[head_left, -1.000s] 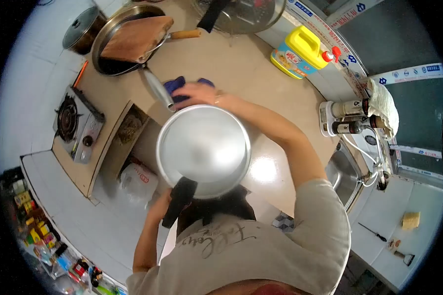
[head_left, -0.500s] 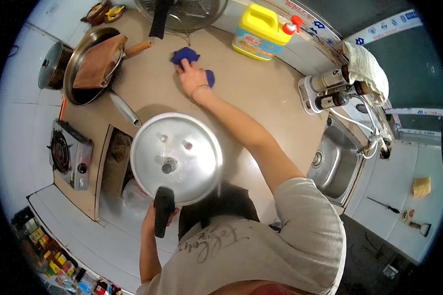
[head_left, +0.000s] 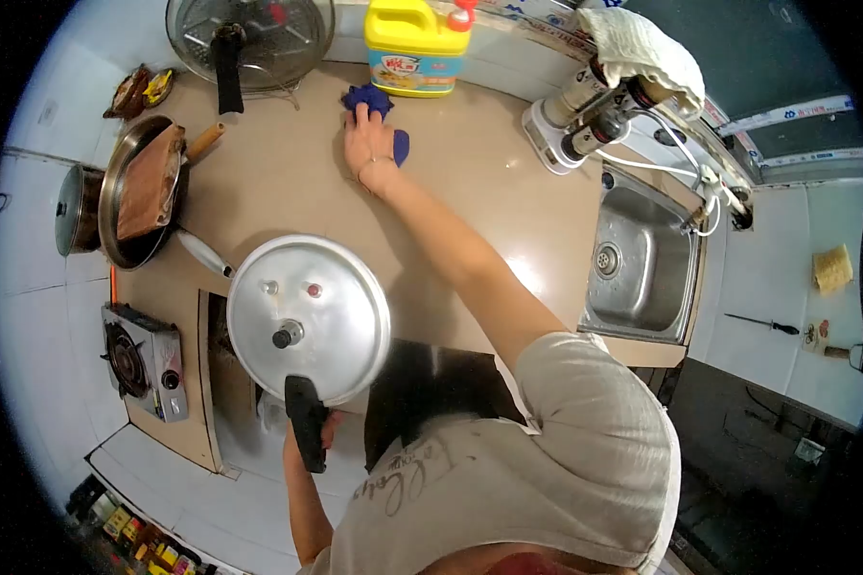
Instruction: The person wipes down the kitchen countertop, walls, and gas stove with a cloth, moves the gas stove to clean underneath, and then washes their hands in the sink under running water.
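Low in the view, my left hand is wrapped round the black handle of a silver pressure cooker lid, held level above the counter's front edge. The lid's top shows a dark central knob and a small red valve. Farther forward, my right hand presses a dark blue cloth on the beige counter. Part of the cloth shows beyond the fingertips and part beside the palm. Whatever lies beneath the lid is hidden.
A wok holding a brown board stands at the left, near a gas stove. A yellow detergent jug and a glass lid are at the back. Right are bottles and a steel sink.
My right hand has moved forward across the counter with the blue cloth. The lid is lower and farther left in view, now showing its knob and valve. The camera view has shifted right.
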### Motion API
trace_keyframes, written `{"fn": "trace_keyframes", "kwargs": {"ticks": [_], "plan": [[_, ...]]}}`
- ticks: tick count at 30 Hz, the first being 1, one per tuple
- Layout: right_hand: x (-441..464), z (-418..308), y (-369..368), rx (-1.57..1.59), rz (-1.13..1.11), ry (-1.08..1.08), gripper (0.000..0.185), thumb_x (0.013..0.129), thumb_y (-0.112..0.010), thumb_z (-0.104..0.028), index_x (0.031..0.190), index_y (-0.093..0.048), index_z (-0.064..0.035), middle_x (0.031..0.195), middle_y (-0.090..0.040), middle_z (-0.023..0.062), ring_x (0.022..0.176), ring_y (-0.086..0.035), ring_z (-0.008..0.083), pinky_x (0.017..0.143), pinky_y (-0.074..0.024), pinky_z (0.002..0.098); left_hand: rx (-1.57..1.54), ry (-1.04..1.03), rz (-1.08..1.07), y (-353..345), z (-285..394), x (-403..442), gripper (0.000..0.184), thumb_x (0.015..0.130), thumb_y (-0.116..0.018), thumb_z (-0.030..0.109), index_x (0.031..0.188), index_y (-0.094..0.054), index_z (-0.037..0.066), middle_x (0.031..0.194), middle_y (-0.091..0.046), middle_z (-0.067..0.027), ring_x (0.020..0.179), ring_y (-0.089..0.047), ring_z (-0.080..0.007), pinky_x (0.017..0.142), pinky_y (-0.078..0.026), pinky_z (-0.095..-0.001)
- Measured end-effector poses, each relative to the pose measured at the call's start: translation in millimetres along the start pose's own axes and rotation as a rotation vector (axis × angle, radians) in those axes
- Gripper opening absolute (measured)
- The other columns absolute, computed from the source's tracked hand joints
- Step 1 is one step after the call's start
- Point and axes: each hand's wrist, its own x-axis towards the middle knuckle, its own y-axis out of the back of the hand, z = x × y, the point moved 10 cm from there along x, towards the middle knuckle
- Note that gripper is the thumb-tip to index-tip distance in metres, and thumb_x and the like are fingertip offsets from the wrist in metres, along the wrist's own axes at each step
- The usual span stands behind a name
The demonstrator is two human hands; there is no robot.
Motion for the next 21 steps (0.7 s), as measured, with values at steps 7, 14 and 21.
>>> {"fn": "trace_keyframes", "kwargs": {"ticks": [7, 14, 21], "plan": [[-42.5, 66.1, 48.5, -0.138, 0.044, -0.103, 0.038, 0.080, -0.048, -0.011, 0.118, -0.051, -0.0049, 0.103, -0.044, 0.0112, 0.090, -0.051, 0.0277, 0.064, -0.0479, 0.0403, -0.174, -0.235, 0.018, -9.4, 26.7, -8.5, 0.025, 0.077, -0.064, 0.006, 0.060, -0.046, 0.007, 0.044, -0.038, 0.0010, 0.036, -0.034, -0.0116, 0.036, -0.025, -0.0265], [-30.9, 169.3, 65.8, -0.124, 0.217, -0.458, 0.034, 0.086, -0.042, -0.013, 0.118, -0.051, -0.0049, 0.121, -0.041, 0.0143, 0.094, -0.050, 0.0294, 0.070, -0.0473, 0.0416, -0.043, -0.232, -0.009, -2.7, -4.8, 14.5, 0.019, 0.077, -0.065, 0.007, 0.068, -0.048, 0.006, 0.050, -0.041, -0.0002, 0.041, -0.037, -0.0125, 0.040, -0.028, -0.0254], [-60.0, 188.8, 77.6, -0.285, 0.152, -0.510, 0.027, 0.091, -0.040, -0.019, 0.111, -0.052, -0.0073, 0.112, -0.045, 0.0105, 0.092, -0.051, 0.0293, 0.065, -0.0481, 0.0403, 0.230, -0.449, 0.056, 23.1, -11.2, 42.6, 0.017, 0.078, -0.066, 0.013, 0.083, -0.052, 0.005, 0.075, -0.051, -0.0023, 0.066, -0.046, -0.0133, 0.057, -0.040, -0.0291]]}}
